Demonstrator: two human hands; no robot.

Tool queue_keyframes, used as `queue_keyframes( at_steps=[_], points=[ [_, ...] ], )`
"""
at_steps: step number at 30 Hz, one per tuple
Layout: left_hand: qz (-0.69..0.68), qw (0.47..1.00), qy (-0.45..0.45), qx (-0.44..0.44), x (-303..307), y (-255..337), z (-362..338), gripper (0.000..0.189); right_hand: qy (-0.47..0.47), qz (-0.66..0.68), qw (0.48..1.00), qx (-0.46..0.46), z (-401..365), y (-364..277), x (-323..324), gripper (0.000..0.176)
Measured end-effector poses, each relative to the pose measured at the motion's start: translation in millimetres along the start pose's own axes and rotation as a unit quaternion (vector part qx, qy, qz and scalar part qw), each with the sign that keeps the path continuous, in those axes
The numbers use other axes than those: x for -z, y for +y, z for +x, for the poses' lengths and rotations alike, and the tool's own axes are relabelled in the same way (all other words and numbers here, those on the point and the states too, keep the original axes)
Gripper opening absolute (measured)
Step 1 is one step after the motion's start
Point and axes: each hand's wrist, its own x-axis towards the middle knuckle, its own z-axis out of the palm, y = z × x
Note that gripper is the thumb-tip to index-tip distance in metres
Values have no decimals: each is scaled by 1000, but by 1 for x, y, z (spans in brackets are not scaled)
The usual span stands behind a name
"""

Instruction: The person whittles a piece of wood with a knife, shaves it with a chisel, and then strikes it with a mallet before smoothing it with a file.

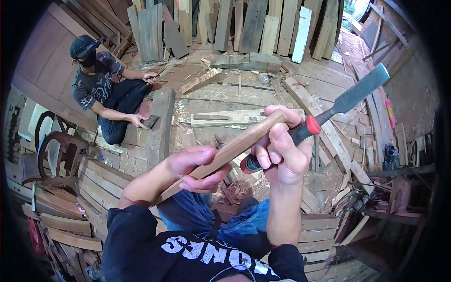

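Observation:
A narrow strip of wood [235, 147] slants across the middle of the head view, raised in front of my chest. My left hand [199, 169] is closed round its lower part, thumb above and fingers below. At the strip's upper end, my right hand [284, 150] pinches the tip between thumb and fingers. That same hand also grips a chisel [338, 105] with a black handle and red collar. Its wide blade points up and right, away from the strip.
Another person [105, 89] sits at the left, one hand on a dark block [150, 122] by a thick beam [161, 124]. A pale board [235, 117] bearing a small wooden piece lies ahead. Planks [256, 26] lean along the back. Wood shavings litter the floor.

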Motion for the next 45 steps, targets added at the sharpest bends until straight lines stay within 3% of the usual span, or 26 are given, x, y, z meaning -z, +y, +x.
queue_keyframes(
  at_steps=[2,16,18,19,21,22,24,26,29,30,35,38,42,44,45],
  points=[
    [-11,1000,-7,4,0,1,1,58,16,72,997,0,-1,1,2,32],
    [-71,997,-18,7,7,1,2,59,39,21,999,17,5,12,5,31],
    [-13,996,91,11,2,3,-2,62,30,-19,999,30,6,13,6,32],
    [-13,996,91,10,0,5,-3,62,42,12,999,12,7,11,7,29],
    [148,965,215,13,-6,9,-4,55,55,43,998,-6,8,11,6,27],
    [147,965,215,13,-11,9,-2,55,64,32,997,4,8,11,6,25],
    [295,907,299,10,-20,8,5,50,73,21,997,12,9,10,5,24],
    [314,891,327,30,-27,4,6,43,102,-15,994,21,9,10,5,24],
    [540,752,377,-39,-35,0,11,29,101,-35,994,25,9,10,5,23],
    [539,752,377,-40,-39,0,11,29,90,-35,995,28,9,10,5,23],
    [643,637,421,-71,-45,-6,15,26,110,-90,989,35,8,11,2,23],
    [669,601,431,-74,-41,-10,14,26,111,-98,988,42,9,12,1,23],
    [666,596,441,-79,-47,-9,17,26,114,-113,986,35,8,12,0,26],
    [718,531,436,-109,-45,-12,17,25,113,-111,987,38,8,13,0,27],
    [718,532,436,-109,-45,-13,18,25,112,-109,987,42,7,13,-1,27]
  ],
)
